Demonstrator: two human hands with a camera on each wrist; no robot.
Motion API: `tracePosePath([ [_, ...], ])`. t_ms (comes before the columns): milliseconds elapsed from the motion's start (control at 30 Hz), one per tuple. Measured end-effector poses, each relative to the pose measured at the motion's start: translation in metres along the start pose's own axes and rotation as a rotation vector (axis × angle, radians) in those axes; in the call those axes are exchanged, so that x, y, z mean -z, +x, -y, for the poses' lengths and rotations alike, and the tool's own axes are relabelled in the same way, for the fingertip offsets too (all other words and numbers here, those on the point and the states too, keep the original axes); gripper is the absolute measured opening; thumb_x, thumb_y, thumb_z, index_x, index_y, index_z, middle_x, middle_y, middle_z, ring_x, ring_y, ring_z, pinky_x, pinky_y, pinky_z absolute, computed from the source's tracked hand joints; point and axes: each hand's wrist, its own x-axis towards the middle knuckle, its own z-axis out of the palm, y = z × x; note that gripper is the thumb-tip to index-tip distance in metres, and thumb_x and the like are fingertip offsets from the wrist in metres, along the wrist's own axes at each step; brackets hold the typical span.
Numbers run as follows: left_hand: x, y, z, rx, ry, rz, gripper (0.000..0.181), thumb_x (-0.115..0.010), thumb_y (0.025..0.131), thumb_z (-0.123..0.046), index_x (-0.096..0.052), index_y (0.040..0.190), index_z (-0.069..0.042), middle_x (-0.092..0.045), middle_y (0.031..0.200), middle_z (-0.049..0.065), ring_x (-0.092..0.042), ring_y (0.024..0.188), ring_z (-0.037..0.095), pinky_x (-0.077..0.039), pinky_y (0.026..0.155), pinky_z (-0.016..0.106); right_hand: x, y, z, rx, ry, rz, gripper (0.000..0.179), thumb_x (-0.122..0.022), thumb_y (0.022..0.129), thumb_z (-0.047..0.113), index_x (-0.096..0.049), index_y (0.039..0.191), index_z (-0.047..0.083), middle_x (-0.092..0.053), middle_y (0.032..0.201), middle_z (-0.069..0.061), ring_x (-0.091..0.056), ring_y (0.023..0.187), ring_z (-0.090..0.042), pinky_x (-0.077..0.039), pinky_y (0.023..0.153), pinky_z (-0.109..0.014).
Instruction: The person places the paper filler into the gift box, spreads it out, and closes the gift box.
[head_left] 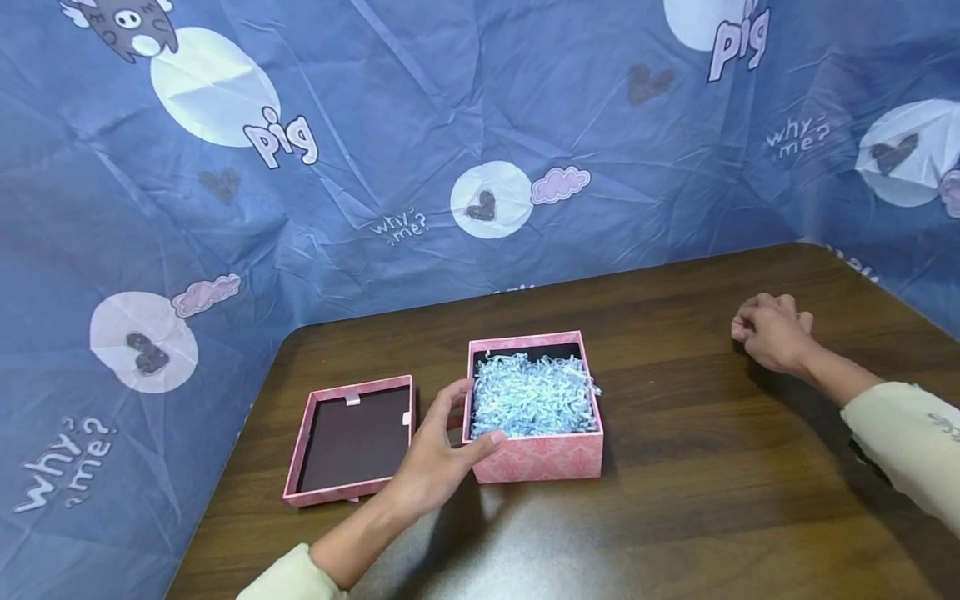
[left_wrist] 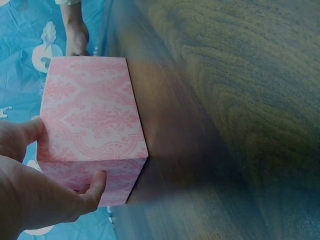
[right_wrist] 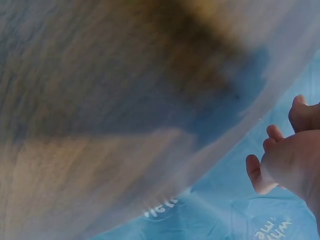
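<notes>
An open pink patterned box (head_left: 542, 461) stands upright on the table, filled with light blue shredded paper (head_left: 532, 396). My left hand (head_left: 433, 467) grips its left side, the thumb on the front wall and the fingers at the left wall. Up close in the left wrist view, thumb and fingers hold the box (left_wrist: 90, 107) around one corner. Far to the right, my right hand (head_left: 772, 331) hovers above the table, away from the box. Its fingers are loosely curled in the right wrist view, and nothing shows in the hand (right_wrist: 290, 157).
The pink box lid (head_left: 356, 442) lies upturned left of the box, its dark inside facing up. Both rest on a brown wooden table (head_left: 675, 500). A blue printed cloth (head_left: 420, 150) hangs behind the table and along its sides.
</notes>
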Motion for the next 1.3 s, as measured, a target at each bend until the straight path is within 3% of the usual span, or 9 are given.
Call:
tracePosePath([
  [533,-0.002,0.001,0.001,-0.017,0.027,-0.003,0.072,-0.074,0.086,-0.024,-0.035,0.145,-0.011,-0.048,0.134,0.015,-0.049,0.12,0.03,-0.048,0.091,0.043,0.022,0.012,0.034,0.084,0.135,-0.068,0.012,-0.058,0.091,0.002,-0.056,0.079,0.003,-0.049,0.112,-0.027,-0.031,0.107,-0.053,-0.023,0.079,-0.069],
  [833,-0.001,0.0,0.001,-0.029,0.025,-0.011,0.07,-0.073,0.086,-0.022,-0.036,0.144,-0.01,-0.049,0.132,0.017,-0.051,0.116,0.032,-0.05,0.087,0.04,0.035,0.018,0.062,0.135,0.165,-0.053,0.013,-0.058,0.09,-0.001,-0.057,0.078,0.003,-0.052,0.11,-0.024,-0.033,0.103,-0.048,-0.026,0.076,-0.061],
  [1067,-0.001,0.0,0.0,-0.026,0.018,-0.008,0.071,-0.073,0.086,-0.021,-0.035,0.145,-0.01,-0.049,0.131,0.016,-0.051,0.116,0.031,-0.05,0.087,0.04,0.036,0.025,0.092,0.167,0.223,-0.038,0.015,-0.058,0.088,-0.003,-0.055,0.075,0.006,-0.053,0.111,-0.021,-0.034,0.106,-0.044,-0.023,0.084,-0.062],
  [1300,-0.001,0.0,0.0,-0.036,0.003,-0.007,0.07,-0.073,0.087,-0.02,-0.035,0.144,-0.009,-0.049,0.131,0.018,-0.052,0.116,0.033,-0.05,0.087,0.041,0.033,0.033,0.132,0.236,0.251,-0.022,0.012,-0.06,0.089,-0.001,-0.057,0.078,0.003,-0.055,0.108,-0.019,-0.037,0.104,-0.039,-0.027,0.085,-0.052],
])
